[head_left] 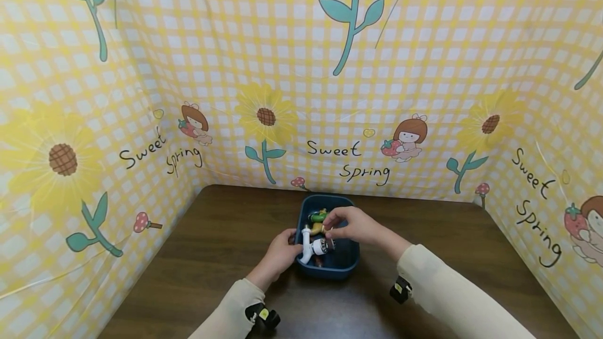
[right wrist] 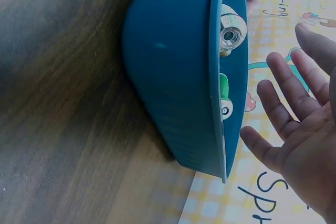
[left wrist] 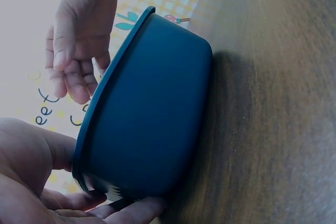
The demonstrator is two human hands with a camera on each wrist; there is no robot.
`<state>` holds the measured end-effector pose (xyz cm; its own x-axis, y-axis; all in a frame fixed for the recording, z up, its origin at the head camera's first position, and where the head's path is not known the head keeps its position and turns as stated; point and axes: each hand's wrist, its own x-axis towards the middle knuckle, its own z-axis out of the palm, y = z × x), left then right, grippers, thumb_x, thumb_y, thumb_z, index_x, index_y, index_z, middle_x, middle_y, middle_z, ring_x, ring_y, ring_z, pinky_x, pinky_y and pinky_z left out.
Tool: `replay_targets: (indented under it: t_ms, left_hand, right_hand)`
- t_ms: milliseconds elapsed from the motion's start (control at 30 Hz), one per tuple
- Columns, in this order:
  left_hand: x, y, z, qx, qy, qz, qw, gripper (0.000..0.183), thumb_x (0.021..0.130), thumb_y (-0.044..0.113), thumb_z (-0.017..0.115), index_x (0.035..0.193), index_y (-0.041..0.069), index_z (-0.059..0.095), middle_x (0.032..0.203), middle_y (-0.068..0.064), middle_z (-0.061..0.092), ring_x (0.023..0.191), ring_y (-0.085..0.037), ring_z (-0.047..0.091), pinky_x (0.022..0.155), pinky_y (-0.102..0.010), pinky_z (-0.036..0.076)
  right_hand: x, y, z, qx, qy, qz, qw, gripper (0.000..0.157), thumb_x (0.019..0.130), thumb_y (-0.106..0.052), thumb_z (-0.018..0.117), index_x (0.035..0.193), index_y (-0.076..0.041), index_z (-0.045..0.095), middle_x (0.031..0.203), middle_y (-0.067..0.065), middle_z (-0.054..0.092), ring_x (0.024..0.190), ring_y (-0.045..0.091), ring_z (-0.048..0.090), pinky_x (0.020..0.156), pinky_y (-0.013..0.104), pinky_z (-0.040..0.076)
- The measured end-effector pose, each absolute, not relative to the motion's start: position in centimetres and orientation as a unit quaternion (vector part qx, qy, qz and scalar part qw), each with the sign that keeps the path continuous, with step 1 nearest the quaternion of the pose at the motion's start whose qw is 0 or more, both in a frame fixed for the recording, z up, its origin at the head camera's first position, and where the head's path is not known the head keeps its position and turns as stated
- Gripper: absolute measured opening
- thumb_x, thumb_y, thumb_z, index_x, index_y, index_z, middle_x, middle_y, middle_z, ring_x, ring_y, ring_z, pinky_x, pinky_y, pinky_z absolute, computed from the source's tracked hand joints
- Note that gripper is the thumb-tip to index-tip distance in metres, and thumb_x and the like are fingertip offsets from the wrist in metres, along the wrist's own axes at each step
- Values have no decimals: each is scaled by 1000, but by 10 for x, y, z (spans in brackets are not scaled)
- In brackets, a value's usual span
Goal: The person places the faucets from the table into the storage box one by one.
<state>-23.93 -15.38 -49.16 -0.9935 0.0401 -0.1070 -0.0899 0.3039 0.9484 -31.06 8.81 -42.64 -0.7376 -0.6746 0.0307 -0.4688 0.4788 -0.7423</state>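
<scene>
A dark blue plastic basin (head_left: 336,272) stands on the table with several taps inside. My left hand (head_left: 279,254) grips its left side, thumb at the rim and fingers against the outer wall in the left wrist view. A white plastic tap (head_left: 307,245) leans inside near that thumb, its black-and-white threaded end pointing right. Behind it lies a brass-coloured tap (head_left: 316,228) with a green handle (right wrist: 224,86). Over the basin's right part hovers my right hand (head_left: 358,225), its fingers spread and holding nothing in the right wrist view (right wrist: 294,114).
The brown wooden table (head_left: 226,229) extends to both sides of the basin. Yellow checked cloth (head_left: 301,67) with flowers and lettering hangs along its back and sides. Each sleeve carries a black wrist camera (head_left: 400,289).
</scene>
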Motion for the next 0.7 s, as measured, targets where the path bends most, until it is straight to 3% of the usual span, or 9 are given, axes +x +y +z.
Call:
replay_targets:
  t_ms: [233,700]
  left_hand:
    - [-240,-153,-493,-20,808,586,56,52,96,7,61,144,-8,47,135,-25,59,112,-28,61,85,-40,59]
    - [-239,-153,-493,-24,804,591,59,52,97,7,61,145,-7,47,135,-24,59,111,-28,61,86,-42,59]
  right_hand:
    - [-308,93,-422,-319,850,-398,130,21,93,-29,77,112,-20,72,107,-6,72,104,14,63,91,38,54]
    - [-301,97,-418,-323,860,-385,97,21,91,-35,79,109,-26,72,108,-8,71,106,14,63,96,47,54]
